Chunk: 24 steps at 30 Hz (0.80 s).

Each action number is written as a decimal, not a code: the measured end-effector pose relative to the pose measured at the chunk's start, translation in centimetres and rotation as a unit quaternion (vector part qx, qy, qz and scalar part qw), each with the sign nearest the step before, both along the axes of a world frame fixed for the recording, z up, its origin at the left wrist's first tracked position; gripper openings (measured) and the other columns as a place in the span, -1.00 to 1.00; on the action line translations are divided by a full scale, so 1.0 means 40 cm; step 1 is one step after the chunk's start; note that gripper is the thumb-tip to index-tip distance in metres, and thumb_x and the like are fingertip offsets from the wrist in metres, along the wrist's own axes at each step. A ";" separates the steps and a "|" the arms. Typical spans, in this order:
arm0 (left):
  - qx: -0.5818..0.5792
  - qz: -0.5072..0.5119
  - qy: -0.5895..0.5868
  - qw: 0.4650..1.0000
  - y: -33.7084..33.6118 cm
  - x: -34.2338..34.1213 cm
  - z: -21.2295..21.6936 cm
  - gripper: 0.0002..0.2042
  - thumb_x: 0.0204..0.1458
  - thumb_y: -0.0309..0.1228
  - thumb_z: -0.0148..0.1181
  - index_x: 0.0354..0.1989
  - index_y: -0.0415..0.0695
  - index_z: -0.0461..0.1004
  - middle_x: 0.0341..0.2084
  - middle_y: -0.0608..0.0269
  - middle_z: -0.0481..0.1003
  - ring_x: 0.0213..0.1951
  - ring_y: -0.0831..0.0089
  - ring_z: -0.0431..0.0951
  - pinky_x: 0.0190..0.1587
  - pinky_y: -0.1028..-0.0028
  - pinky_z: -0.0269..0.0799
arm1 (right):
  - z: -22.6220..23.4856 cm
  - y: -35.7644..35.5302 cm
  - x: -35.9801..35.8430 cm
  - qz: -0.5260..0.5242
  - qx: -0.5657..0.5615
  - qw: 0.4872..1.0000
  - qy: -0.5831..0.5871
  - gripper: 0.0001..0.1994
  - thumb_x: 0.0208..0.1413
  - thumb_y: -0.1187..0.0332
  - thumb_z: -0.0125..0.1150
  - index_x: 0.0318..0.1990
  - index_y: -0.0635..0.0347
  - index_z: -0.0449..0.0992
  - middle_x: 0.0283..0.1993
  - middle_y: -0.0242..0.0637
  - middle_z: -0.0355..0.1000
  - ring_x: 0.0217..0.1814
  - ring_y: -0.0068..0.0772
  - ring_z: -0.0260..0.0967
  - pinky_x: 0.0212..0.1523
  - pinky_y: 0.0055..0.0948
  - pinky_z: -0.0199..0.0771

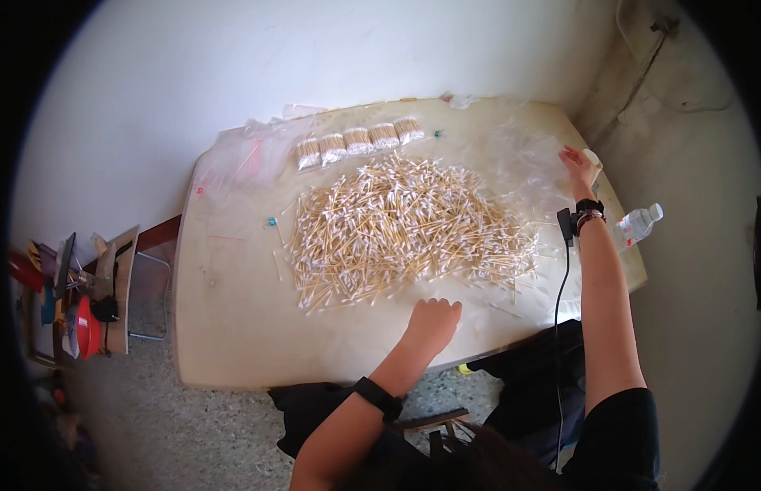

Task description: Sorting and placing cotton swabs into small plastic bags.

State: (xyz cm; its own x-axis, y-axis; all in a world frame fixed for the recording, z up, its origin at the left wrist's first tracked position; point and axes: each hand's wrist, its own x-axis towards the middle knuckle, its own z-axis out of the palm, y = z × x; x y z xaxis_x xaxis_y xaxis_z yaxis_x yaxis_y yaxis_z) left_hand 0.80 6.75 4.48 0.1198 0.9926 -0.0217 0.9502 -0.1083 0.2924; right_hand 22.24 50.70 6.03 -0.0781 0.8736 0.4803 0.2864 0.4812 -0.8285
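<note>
In the head view, the left hand (434, 322) is clenched just near of the cotton swab pile (405, 233) mid-table; the right arm (607, 303) reaches far right, fingers (570, 154) loosely extended beside clear plastic (523, 155).

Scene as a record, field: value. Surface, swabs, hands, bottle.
surface: cream-coloured table
loose: large pile of cotton swabs, mid-table
packed: five swab bundles, in a row beyond the pile
left hand: curled, on the near side of the pile; grip unclear
right hand: beside crumpled clear plastic; grip unclear
bottle: clear, by the table's right edge
</note>
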 end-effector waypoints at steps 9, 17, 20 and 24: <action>0.022 -0.002 -0.009 1.000 -0.017 -0.012 0.008 -0.89 -0.06 -0.39 0.06 -0.37 -0.12 0.38 -0.53 0.18 0.46 -0.40 0.20 0.50 -0.37 0.24 0.37 | 0.167 -0.143 -0.052 -0.117 0.004 0.960 -0.256 -0.67 -0.14 0.11 0.30 -0.27 0.11 0.60 -0.38 -0.23 0.54 -0.27 -0.32 0.49 -0.21 -0.42 0.41; 0.028 0.007 -0.004 1.000 -0.015 0.001 0.028 -0.90 -0.07 -0.43 0.04 -0.36 -0.11 0.40 -0.53 0.20 0.47 -0.38 0.22 0.51 -0.34 0.25 0.37 | 0.162 -0.120 -0.019 -0.173 0.031 0.948 -0.264 -0.67 -0.01 0.10 0.13 -0.24 0.14 0.58 -0.25 -0.05 0.50 -0.12 -0.01 0.43 -0.09 -0.28 0.39; 0.035 0.007 -0.009 0.999 -0.020 0.004 0.030 -0.89 -0.07 -0.44 0.04 -0.35 -0.11 0.41 -0.53 0.21 0.47 -0.38 0.23 0.51 -0.32 0.25 0.36 | 0.183 -0.118 -0.036 -0.170 0.040 0.955 -0.239 -0.67 0.03 0.10 0.10 -0.20 0.14 0.56 -0.21 -0.05 0.50 -0.10 -0.05 0.43 -0.06 -0.32 0.38; 0.068 0.012 0.004 0.998 0.003 0.012 0.069 -0.86 -0.06 -0.43 0.04 -0.31 -0.12 0.43 -0.50 0.20 0.47 -0.37 0.24 0.51 -0.32 0.26 0.35 | 0.225 -0.115 -0.027 -0.030 -0.052 0.997 -0.048 -0.70 0.13 0.08 0.06 -0.14 0.00 0.56 -0.30 -0.45 0.52 -0.33 -0.53 0.44 -0.30 -0.51 0.39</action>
